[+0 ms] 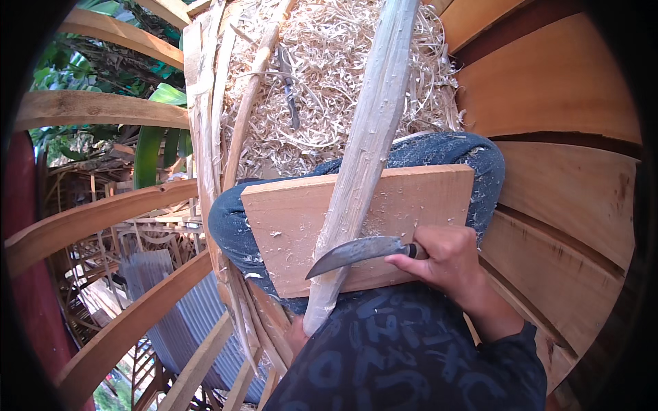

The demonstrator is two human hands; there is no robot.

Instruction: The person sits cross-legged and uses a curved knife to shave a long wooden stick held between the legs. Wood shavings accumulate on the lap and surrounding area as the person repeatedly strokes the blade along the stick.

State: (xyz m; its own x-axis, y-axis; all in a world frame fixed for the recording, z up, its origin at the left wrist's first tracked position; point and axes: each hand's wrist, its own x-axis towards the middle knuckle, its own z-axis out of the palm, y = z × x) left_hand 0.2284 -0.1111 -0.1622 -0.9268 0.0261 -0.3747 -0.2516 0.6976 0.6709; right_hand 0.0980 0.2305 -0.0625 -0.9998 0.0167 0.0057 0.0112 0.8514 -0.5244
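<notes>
Under the right hand (449, 264): long pale wooden pole (367, 154), roughly shaved, laid slantwise across flat light-brown wooden board (418, 198) resting on the lap. Lower end of pole reaching toward the left hand (296, 337), upper end running up and away past the top edge of view. Right hand closed around the handle of curved dark-bladed knife (356, 252), blade lying across the pole, tip pointing to the left of the pole. Left hand mostly hidden behind the pole end and dark patterned shirt (404, 356); only a small part seen beside the pole's lower end, grip state cannot be told. Board propped on knees in blue denim trousers (229, 226), dusted with small chips. Beyond both hands: heap of pale curled wood shavings (329, 89), with second dark knife (290, 92) lying in it. Left of the left hand: bundle of thin pale wooden strips (205, 137), standing on edge, then curved brown wooden rails (103, 212). Right of the right hand: wide reddish-brown wooden planks (569, 185), edge to edge.
</notes>
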